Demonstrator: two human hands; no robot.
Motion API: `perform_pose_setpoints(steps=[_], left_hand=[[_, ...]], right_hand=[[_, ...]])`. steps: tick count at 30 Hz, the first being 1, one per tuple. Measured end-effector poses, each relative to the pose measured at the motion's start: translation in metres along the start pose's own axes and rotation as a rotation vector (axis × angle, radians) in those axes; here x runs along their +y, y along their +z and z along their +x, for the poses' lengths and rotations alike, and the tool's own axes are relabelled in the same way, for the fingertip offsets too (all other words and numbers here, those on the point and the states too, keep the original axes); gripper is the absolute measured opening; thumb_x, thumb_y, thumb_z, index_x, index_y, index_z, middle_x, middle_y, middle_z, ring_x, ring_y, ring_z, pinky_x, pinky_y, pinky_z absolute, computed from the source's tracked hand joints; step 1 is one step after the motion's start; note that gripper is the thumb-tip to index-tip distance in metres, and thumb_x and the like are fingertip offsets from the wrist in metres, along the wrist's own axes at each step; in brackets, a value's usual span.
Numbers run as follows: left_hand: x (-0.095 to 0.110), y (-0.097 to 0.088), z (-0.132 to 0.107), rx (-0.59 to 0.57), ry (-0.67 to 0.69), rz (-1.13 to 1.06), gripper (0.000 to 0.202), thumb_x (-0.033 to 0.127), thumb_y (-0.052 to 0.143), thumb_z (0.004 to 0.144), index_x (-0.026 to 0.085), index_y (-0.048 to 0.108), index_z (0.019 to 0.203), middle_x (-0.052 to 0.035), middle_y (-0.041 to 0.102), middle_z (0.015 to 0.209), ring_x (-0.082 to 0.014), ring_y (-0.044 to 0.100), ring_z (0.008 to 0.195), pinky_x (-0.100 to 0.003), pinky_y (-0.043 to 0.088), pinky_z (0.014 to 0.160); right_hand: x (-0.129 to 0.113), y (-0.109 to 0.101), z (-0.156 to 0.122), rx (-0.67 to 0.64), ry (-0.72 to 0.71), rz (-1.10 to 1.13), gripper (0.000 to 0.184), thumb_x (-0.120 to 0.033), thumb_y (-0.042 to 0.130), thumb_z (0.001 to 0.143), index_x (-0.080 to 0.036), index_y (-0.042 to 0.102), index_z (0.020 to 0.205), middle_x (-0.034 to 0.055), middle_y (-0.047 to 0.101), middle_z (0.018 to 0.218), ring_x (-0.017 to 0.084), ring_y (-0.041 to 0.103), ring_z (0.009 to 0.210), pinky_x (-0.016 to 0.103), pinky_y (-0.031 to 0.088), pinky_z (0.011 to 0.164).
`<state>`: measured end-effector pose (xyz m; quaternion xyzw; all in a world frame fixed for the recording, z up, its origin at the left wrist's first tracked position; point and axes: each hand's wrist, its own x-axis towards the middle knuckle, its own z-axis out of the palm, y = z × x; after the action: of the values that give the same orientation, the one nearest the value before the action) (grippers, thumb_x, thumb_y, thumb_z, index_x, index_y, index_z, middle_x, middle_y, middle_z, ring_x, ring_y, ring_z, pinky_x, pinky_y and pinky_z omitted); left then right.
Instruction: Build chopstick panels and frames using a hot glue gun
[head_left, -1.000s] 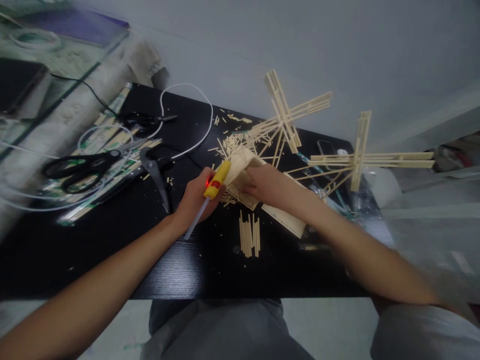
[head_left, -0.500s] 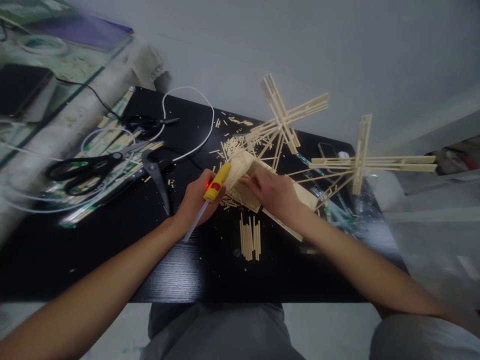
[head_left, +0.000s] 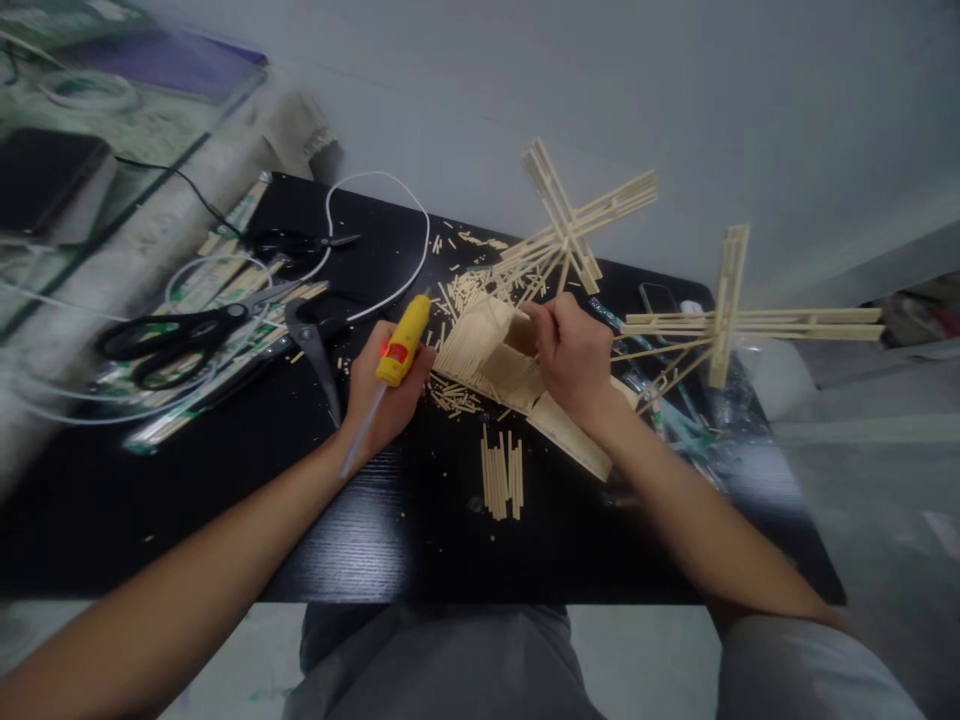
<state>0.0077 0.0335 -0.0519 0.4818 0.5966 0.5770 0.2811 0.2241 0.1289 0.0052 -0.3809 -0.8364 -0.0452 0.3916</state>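
Observation:
My left hand [head_left: 382,400] is wrapped round a yellow hot glue gun [head_left: 406,340] with a clear glue stick [head_left: 361,430] jutting from its back end. A red light glows on the gun. Just right of it sits a model built of thin wooden sticks [head_left: 472,345], with a boxy opening in its middle and windmill-like crossed blades [head_left: 724,325] at the right. My right hand [head_left: 574,350] is closed at the far side of that opening, fingertips pinched; whether a small stick is between them I cannot make out. Short cut sticks [head_left: 501,475] lie in a row nearer me.
Black-handled scissors [head_left: 172,340], grey cutters [head_left: 315,355] and packed sticks [head_left: 180,410] lie at the left of the black table [head_left: 360,550]. A white cable [head_left: 424,215] loops behind. Offcuts [head_left: 454,398] surround the model. A phone [head_left: 658,298] lies at the back right.
My left hand has drawn the glue gun left, away from the model. My right hand has moved from inside the opening to its far right edge. The blades have shifted slightly.

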Motion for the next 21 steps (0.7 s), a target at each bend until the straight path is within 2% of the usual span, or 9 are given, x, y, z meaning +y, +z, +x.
perform_pose_setpoints(steps=[5, 7, 9, 11, 15, 18, 21], left_hand=[[0.003, 0.001, 0.000, 0.002, -0.004, -0.050, 0.023, 0.032, 0.073, 0.089, 0.022, 0.053, 0.090, 0.0061, 0.059, 0.066, -0.0104, 0.058, 0.049, -0.023, 0.048, 0.048], [0.003, 0.001, 0.000, -0.003, -0.006, -0.064, 0.023, 0.031, 0.073, 0.090, 0.023, 0.052, 0.090, 0.0059, 0.060, 0.066, -0.0103, 0.058, 0.049, -0.023, 0.048, 0.048], [0.002, 0.002, 0.001, -0.005, -0.008, -0.068, 0.022, 0.031, 0.073, 0.090, 0.023, 0.052, 0.089, 0.0058, 0.060, 0.066, -0.0102, 0.058, 0.050, -0.023, 0.048, 0.048], [0.003, 0.002, 0.001, -0.006, -0.010, -0.065, 0.022, 0.030, 0.073, 0.090, 0.023, 0.052, 0.089, 0.0054, 0.061, 0.066, -0.0101, 0.059, 0.050, -0.024, 0.048, 0.049], [0.005, 0.002, 0.000, -0.012, -0.011, -0.057, 0.022, 0.029, 0.073, 0.089, 0.023, 0.052, 0.088, 0.0050, 0.063, 0.067, -0.0098, 0.058, 0.051, -0.024, 0.048, 0.049], [0.005, 0.002, 0.000, -0.027, -0.018, -0.055, 0.023, 0.030, 0.073, 0.089, 0.023, 0.051, 0.089, 0.0053, 0.063, 0.068, -0.0103, 0.058, 0.051, -0.025, 0.048, 0.049], [0.003, 0.003, 0.000, -0.038, -0.026, -0.052, 0.024, 0.032, 0.073, 0.089, 0.024, 0.050, 0.088, 0.0054, 0.062, 0.067, -0.0110, 0.059, 0.051, -0.026, 0.048, 0.050]], right_hand=[[-0.004, -0.017, 0.015, 0.174, -0.008, 0.060, 0.048, -0.053, 0.046, 0.111, -0.023, 0.054, 0.075, -0.0051, 0.053, 0.060, 0.010, 0.051, 0.053, 0.027, 0.039, 0.056], [-0.012, -0.034, 0.018, 0.243, 0.069, 0.122, 0.046, -0.053, 0.049, 0.110, -0.023, 0.057, 0.076, -0.0063, 0.052, 0.057, 0.010, 0.051, 0.049, 0.026, 0.039, 0.054], [-0.022, -0.054, 0.017, 0.236, 0.175, 0.219, 0.045, -0.052, 0.051, 0.109, -0.023, 0.059, 0.076, -0.0070, 0.051, 0.053, 0.009, 0.048, 0.044, 0.026, 0.039, 0.051], [-0.031, -0.072, 0.009, 0.096, 0.294, 0.319, 0.045, -0.052, 0.053, 0.108, -0.023, 0.061, 0.075, -0.0073, 0.050, 0.049, 0.009, 0.045, 0.040, 0.025, 0.036, 0.045], [-0.038, -0.090, -0.023, -0.343, 0.535, 0.461, 0.040, -0.052, 0.059, 0.103, -0.022, 0.068, 0.079, -0.0078, 0.050, 0.044, 0.010, 0.043, 0.035, 0.024, 0.031, 0.039], [-0.031, -0.083, -0.053, -0.589, 0.648, 0.438, 0.042, -0.053, 0.059, 0.101, -0.021, 0.069, 0.077, -0.0062, 0.051, 0.045, 0.012, 0.046, 0.038, 0.025, 0.034, 0.042], [-0.022, -0.068, -0.079, -0.673, 0.654, 0.411, 0.044, -0.055, 0.057, 0.101, -0.021, 0.068, 0.075, -0.0051, 0.053, 0.046, 0.014, 0.048, 0.041, 0.026, 0.037, 0.046]])
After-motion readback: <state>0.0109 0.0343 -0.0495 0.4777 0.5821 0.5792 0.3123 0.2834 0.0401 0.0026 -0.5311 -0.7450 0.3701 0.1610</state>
